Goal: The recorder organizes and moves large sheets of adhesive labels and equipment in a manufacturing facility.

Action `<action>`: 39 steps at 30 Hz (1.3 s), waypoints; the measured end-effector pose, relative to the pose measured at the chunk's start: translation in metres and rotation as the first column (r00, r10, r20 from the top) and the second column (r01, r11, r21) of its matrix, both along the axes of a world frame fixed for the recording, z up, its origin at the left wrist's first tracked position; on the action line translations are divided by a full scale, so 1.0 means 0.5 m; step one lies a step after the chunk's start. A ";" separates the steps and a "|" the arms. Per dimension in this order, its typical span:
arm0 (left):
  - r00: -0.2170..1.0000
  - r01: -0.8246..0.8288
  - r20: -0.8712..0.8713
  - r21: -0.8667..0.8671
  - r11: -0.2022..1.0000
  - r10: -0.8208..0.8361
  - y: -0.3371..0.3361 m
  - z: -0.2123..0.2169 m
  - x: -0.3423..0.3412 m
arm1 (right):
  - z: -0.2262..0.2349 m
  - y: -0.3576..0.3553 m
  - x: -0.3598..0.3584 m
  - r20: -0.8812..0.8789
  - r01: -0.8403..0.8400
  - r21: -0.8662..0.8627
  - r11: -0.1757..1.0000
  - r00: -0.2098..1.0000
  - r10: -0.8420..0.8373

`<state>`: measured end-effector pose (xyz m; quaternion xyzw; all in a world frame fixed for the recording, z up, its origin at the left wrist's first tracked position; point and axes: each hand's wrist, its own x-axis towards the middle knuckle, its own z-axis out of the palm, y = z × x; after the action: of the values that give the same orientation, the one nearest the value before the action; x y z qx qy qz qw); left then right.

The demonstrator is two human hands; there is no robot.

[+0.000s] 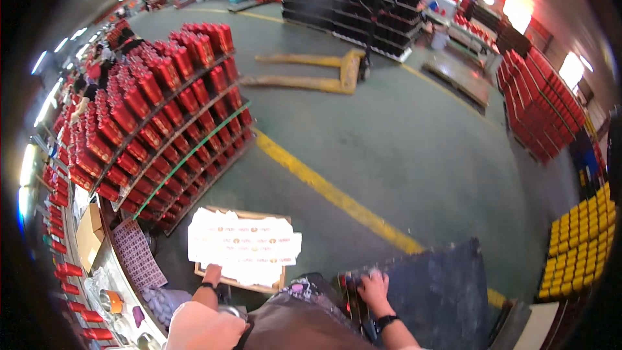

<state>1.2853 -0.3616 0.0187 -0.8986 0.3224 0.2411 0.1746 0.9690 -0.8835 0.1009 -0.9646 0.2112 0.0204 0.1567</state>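
Head view of a person standing between a work line and a dark pallet. The left hand (212,275), at about 7 o'clock, is resting on the near edge of a stack of white printed sheets (244,244) lying in a shallow cardboard tray (241,280); how far its fingers are spreading cannot be told. The right hand (374,288), at about 5 o'clock, is pressing down with fingers curled over the near left corner of the dark pallet (440,291); whether it is gripping anything is not clear. One black wristband is showing on each wrist, two in all. At 9 to 10 o'clock one tiered rack of red cans (155,116) is standing, too many to count. One yellow pallet jack (311,71) is lying at 12 o'clock. One yellow floor line (337,198) is crossing the centre.
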 end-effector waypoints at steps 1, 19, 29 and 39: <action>0.992 -0.108 0.063 -0.036 0.994 0.110 0.057 0.015 -0.009 | -0.020 -0.014 0.016 -0.047 -0.012 0.059 0.998 0.999 0.015; 0.913 -0.407 -0.279 -0.562 0.720 0.298 -1.236 0.060 1.031 | -0.332 -0.341 0.290 -0.350 -0.011 0.543 0.839 0.906 0.239; 0.849 -0.168 -0.452 -0.722 0.671 -0.274 -1.848 0.076 1.222 | -0.310 -0.819 0.771 -0.605 0.636 0.519 0.572 0.745 -0.280; 0.732 -0.681 -0.407 -0.426 0.596 0.546 -1.505 -0.021 1.658 | -0.199 -1.466 1.510 -0.524 0.377 0.215 0.901 0.823 -0.219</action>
<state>2.1142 -1.1141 0.0083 -0.9291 0.0636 0.2871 -0.2244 1.7239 -1.6167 0.0015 -0.8455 0.3876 0.2703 0.2487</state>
